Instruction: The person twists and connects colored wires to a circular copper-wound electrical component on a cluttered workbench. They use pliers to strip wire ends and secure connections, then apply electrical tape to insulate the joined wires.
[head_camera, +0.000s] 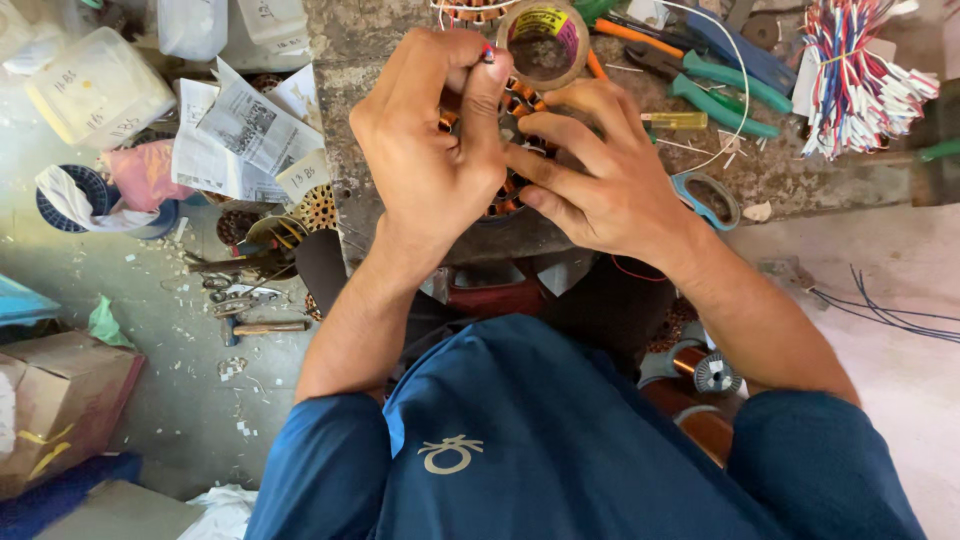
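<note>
Pinching hard, our left hand (430, 150) has thumb and fingertips closed on a short red-and-blue wire end at the top rim of the round motor stator wound with copper coils (505, 150), which rests on the worn grey stone workbench (800, 175) right in front of us. Our right hand (600, 175) lies over the stator's right side, fingers spread and pressing down on the coils rather than closed around anything we can make out. Just beyond our knuckles we see a roll of brown packing tape (543, 42) lying flat, touching or nearly touching the stator. Farther right lie green-handled pliers (725, 95) and a small blue-rimmed tape roll (706, 198). At the bench's far right corner sits a bundle of red, white and blue wire pieces (858, 75). Down on the floor to our left, crumpled printed papers (245, 135) are scattered.
</note>
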